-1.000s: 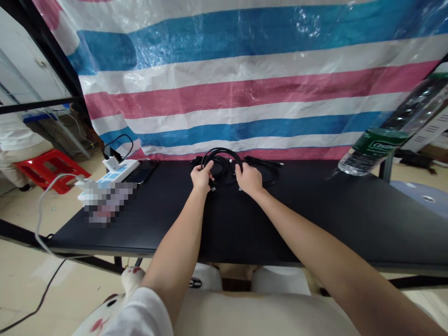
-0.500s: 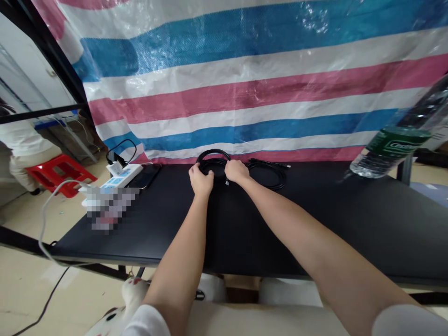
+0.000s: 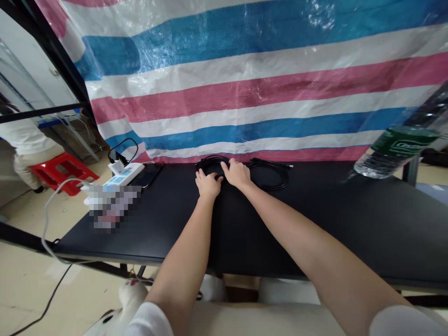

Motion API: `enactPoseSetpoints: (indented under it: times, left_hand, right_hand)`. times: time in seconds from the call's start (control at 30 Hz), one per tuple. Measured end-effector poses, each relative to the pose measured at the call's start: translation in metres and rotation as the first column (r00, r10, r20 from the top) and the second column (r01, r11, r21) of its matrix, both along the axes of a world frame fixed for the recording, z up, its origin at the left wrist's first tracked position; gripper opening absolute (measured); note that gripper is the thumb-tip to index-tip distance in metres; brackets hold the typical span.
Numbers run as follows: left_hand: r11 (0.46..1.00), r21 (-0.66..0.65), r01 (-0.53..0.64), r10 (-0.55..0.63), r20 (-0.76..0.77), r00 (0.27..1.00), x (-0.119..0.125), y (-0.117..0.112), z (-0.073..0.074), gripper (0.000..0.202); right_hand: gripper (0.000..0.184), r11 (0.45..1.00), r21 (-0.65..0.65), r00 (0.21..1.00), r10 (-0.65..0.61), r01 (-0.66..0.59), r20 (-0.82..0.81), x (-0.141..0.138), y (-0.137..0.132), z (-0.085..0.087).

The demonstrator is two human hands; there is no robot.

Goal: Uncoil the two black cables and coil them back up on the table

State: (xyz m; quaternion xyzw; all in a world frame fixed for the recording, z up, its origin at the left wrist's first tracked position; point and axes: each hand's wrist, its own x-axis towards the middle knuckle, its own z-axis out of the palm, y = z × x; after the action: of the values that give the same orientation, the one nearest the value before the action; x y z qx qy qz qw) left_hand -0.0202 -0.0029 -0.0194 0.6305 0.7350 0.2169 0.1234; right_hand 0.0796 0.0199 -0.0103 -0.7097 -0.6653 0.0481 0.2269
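A black coiled cable (image 3: 209, 163) lies flat at the back of the black table (image 3: 245, 224), against the striped tarp. My left hand (image 3: 208, 183) rests on the coil's near edge with its fingers laid out flat. My right hand (image 3: 238, 172) lies on the coil's right side, fingers spread and flat. The two hands almost touch. A second black coiled cable (image 3: 271, 172) lies just to the right of my right hand, apart from it.
A white power strip (image 3: 122, 173) with plugs and a dark phone (image 3: 147, 175) sit at the table's back left. A clear water bottle with a green label (image 3: 395, 149) is at the right edge. A red stool (image 3: 59, 170) and another person (image 3: 24, 140) are at far left.
The coil, held upright off the table by both hands a second ago, now lies flat. My hands came closer together and their fingers spread out on top of it.
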Motion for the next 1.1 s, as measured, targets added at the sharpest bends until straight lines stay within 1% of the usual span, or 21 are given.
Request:
enactPoseSetpoints:
  times: [0.1, 0.17, 0.2, 0.27, 0.33, 0.4, 0.5, 0.6, 0.73, 0.8, 0.9, 1.0, 1.1]
  left_hand:
    - [1.000, -0.015, 0.015, -0.016, -0.038, 0.999, 0.002, -0.002, 0.001, 0.035]
    - [0.999, -0.011, 0.037, -0.038, -0.052, 0.998, 0.003, -0.002, 0.001, 0.037]
    - [0.999, -0.006, 0.050, -0.050, -0.056, 0.997, 0.003, -0.002, 0.001, 0.037]
    - [0.997, 0.009, 0.080, -0.079, -0.063, 0.995, 0.003, -0.002, 0.000, 0.038]
    - [0.992, 0.022, 0.124, -0.122, -0.072, 0.990, 0.003, -0.002, 0.000, 0.039]
    - [0.982, 0.024, 0.186, -0.183, -0.093, 0.979, 0.003, -0.001, -0.002, 0.040]
    - [0.963, 0.012, 0.270, -0.266, -0.134, 0.955, 0.002, 0.001, -0.005, 0.044]
    - [0.956, 0.018, 0.294, -0.288, -0.151, 0.946, 0.002, 0.003, -0.008, 0.048]
    - [0.960, 0.050, 0.274, -0.265, -0.143, 0.954, 0.002, 0.005, -0.012, 0.051]
    - [0.964, 0.072, 0.255, -0.244, -0.130, 0.961, 0.002, 0.005, -0.012, 0.052]
    - [0.965, 0.106, 0.239, -0.227, -0.109, 0.968, 0.002, 0.003, -0.011, 0.052]
    - [0.959, 0.134, 0.250, -0.237, -0.107, 0.966, 0.002, 0.000, -0.008, 0.050]
    - [0.965, 0.105, 0.242, -0.231, -0.103, 0.967, 0.002, -0.002, -0.005, 0.049]
  right_hand:
    - [0.038, 0.982, 0.123, 0.987, 0.130, -0.141, 0.092, 0.008, -0.004, -0.012]
    - [0.034, 0.960, 0.206, 0.978, 0.167, -0.191, 0.128, 0.016, -0.007, -0.020]
    - [0.033, 0.950, 0.246, 0.978, 0.162, -0.191, 0.132, 0.021, -0.009, -0.023]
    - [0.031, 0.938, 0.318, 0.988, 0.108, -0.137, 0.106, 0.031, -0.013, -0.030]
    - [0.030, 0.931, 0.364, 0.999, 0.013, -0.028, 0.044, 0.042, -0.017, -0.035]
    - [0.028, 0.921, 0.382, 0.997, -0.076, 0.076, -0.016, 0.053, -0.020, -0.039]
    - [0.020, 0.905, 0.398, 0.988, -0.141, 0.154, -0.061, 0.070, -0.024, -0.041]
    - [0.019, 0.898, 0.374, 0.973, -0.208, 0.230, -0.100, 0.086, -0.030, -0.037]
    - [0.029, 0.882, 0.238, 0.911, -0.370, 0.406, -0.185, 0.093, -0.040, -0.030]
    - [0.033, 0.868, 0.172, 0.879, -0.430, 0.465, -0.208, 0.092, -0.042, -0.027]
    - [0.038, 0.848, 0.093, 0.841, -0.494, 0.522, -0.221, 0.090, -0.043, -0.025]
    - [0.041, 0.839, 0.053, 0.825, -0.519, 0.542, -0.224, 0.090, -0.044, -0.024]
    - [0.043, 0.823, 0.026, 0.806, -0.547, 0.567, -0.225, 0.095, -0.046, -0.022]
